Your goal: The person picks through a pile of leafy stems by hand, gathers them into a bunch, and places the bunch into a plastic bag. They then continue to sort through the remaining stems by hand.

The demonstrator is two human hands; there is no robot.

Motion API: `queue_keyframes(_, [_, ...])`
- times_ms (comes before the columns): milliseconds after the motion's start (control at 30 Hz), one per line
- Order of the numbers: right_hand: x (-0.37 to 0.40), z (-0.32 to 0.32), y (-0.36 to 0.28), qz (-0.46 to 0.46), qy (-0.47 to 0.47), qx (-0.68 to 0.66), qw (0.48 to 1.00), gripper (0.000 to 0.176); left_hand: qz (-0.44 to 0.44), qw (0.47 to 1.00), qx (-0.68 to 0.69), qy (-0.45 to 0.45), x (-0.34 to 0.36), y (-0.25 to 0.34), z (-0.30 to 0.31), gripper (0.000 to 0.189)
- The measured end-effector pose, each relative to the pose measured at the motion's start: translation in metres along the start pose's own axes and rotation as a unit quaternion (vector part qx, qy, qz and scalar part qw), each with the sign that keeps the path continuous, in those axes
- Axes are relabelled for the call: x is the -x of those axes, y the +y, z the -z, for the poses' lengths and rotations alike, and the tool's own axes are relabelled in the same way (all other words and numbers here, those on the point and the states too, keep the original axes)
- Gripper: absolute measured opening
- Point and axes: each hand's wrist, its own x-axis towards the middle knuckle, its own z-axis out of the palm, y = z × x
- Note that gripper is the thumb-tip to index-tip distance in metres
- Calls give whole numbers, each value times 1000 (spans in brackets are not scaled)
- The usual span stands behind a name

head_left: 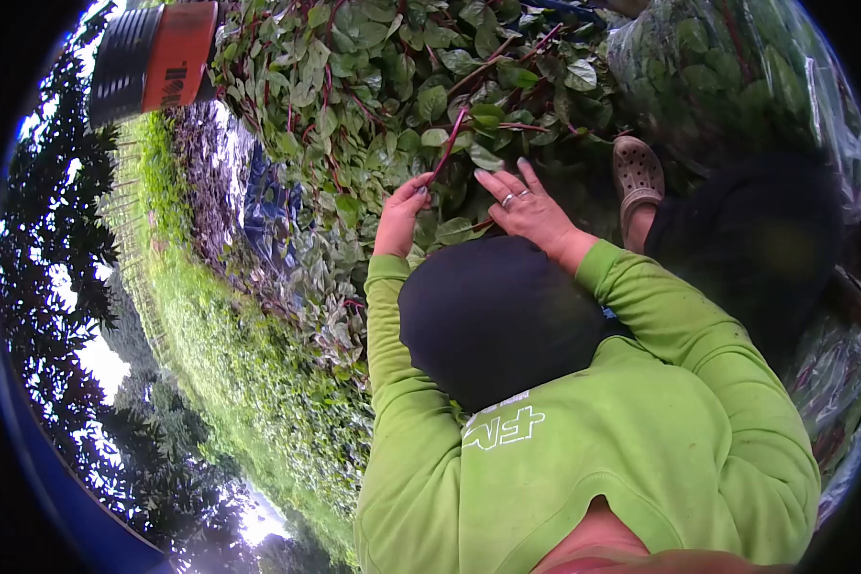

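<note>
Heaped leafy stems (354,124) fill the upper centre, edged by a drum (153,59) upper left and plastic (818,96) upper right; greenery (220,316) opens out at left; the left hand (404,218) pinches a red stem (449,145), upper centre; the right hand (534,209), fingers apart, spreads beside it.

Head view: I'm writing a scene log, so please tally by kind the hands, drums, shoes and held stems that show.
Hands, left hand and right hand: 2
Drum: 1
Clog: 1
Red stem, held in the left hand: 1
Total: 5
</note>
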Motion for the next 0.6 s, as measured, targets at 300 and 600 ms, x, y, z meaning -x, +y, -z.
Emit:
queue_keyframes(300, [-4, -5, 2, -86, -237, -123, 960, 14, 8, 1000, 2, 2, 21, -4, 16, 29])
queue_keyframes(600, [-9, 3, -1, 16, 24, 5, 1000, 19, -8, 989, -123, -80, 27, -9, 14, 27])
